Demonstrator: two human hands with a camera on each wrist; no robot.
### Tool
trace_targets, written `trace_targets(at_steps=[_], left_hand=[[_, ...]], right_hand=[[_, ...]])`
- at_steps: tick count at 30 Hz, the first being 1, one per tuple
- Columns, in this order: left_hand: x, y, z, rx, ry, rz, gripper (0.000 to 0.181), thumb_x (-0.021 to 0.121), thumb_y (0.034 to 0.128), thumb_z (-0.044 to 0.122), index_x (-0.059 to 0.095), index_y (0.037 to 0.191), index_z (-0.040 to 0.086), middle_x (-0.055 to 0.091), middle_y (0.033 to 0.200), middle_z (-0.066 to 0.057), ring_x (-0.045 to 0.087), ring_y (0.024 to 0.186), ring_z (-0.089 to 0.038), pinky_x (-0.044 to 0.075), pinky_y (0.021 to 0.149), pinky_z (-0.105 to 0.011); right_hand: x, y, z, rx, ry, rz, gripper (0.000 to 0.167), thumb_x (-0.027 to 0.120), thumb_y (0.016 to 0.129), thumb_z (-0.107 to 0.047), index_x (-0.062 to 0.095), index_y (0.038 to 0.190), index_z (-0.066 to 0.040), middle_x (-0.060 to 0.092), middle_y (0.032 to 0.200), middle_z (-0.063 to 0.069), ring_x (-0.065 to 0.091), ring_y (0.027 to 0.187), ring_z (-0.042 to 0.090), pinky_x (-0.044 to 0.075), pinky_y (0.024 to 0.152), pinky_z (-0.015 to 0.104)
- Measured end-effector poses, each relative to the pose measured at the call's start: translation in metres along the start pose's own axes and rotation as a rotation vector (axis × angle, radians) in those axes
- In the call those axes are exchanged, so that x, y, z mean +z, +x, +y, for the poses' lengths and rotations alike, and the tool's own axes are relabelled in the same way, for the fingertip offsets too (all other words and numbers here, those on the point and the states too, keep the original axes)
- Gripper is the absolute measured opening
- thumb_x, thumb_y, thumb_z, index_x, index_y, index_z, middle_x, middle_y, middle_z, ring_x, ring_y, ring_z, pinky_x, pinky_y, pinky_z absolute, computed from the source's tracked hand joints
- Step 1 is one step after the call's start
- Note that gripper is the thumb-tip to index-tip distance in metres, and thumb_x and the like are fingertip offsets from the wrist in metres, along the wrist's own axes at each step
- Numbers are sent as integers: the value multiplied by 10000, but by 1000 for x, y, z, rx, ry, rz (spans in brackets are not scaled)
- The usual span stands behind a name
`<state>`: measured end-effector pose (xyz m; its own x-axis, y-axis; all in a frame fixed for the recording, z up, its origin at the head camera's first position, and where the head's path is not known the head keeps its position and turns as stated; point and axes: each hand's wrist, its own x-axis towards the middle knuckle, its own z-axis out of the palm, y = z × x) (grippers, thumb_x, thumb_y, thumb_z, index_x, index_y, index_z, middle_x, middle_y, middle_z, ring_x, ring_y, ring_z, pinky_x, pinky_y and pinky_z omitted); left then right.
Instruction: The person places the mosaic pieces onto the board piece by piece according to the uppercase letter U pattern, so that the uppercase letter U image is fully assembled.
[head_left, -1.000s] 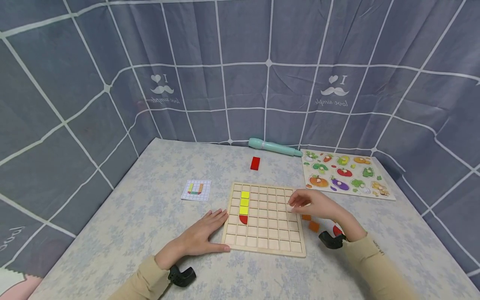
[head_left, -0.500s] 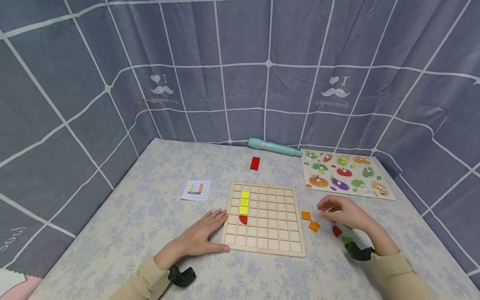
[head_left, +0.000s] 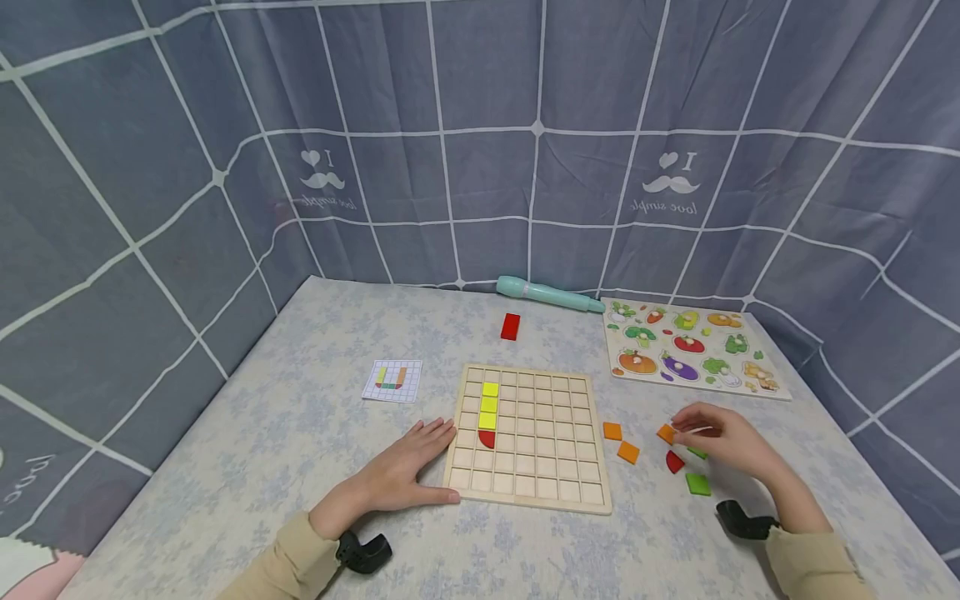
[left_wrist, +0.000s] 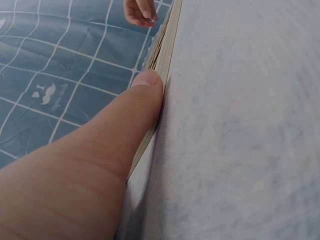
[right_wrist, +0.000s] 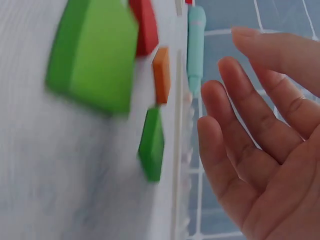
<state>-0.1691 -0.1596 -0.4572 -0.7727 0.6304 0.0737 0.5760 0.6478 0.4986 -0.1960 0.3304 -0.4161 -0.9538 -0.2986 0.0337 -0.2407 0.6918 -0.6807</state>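
The wooden grid board [head_left: 536, 467] holds three yellow squares [head_left: 488, 405] in a column with a red quarter-round piece [head_left: 487, 439] below them. My left hand [head_left: 401, 471] lies flat with spread fingers against the board's left edge; its thumb touches the edge in the left wrist view. My right hand [head_left: 723, 437], fingers loosely bent and empty in the right wrist view, hovers by an orange square [head_left: 665, 433]. Near it lie a loose red piece [head_left: 674, 462], a green square [head_left: 698, 484] and another green piece [head_left: 697, 452], partly hidden. Two orange squares [head_left: 612, 431] [head_left: 628, 452] lie beside the board.
A small pattern card [head_left: 392, 381] lies left of the board. Behind the board are a red block [head_left: 510, 327] and a teal pen-like object [head_left: 550, 294]. A vegetable puzzle board [head_left: 693, 348] lies at the back right. A grid-patterned curtain surrounds the table.
My right hand has moved right, away from the board's right edge, to the loose pieces, uncovering the orange and green squares. My left hand has stayed in place.
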Motion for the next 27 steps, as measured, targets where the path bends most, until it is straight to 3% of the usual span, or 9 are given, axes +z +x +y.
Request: trace_targets(at_steps=[8,12,27], left_hand=[[1,1,0,-5,-2,-3,940,584,817,632,280,1474,32,233,1533,-83,159,1415,-228,102,1169,-401],[0,1,-1,-9,-2,-3,941,591,815,627,279,1474,33,228,1535,-80,155,1416,-224,98,1169,-398],[1,0,-2,4,1,13,941,588,816,629,295,1465,15,240,1530,-92,171,1411,-243,108,1166,-411]], right_hand=[[-4,-8,15,47,-9,63,312,680,878,-219,632,1085,10,639,1038,107,577,891,11,512,760,187],[-4,-9,23,60,-16,77,341,696,866,-228,629,1100,11,634,1059,119,579,918,44,510,764,188],[-3,-13,35,105,-19,68,442,762,801,-252,620,1123,14,639,1081,143,555,912,59,499,768,191]])
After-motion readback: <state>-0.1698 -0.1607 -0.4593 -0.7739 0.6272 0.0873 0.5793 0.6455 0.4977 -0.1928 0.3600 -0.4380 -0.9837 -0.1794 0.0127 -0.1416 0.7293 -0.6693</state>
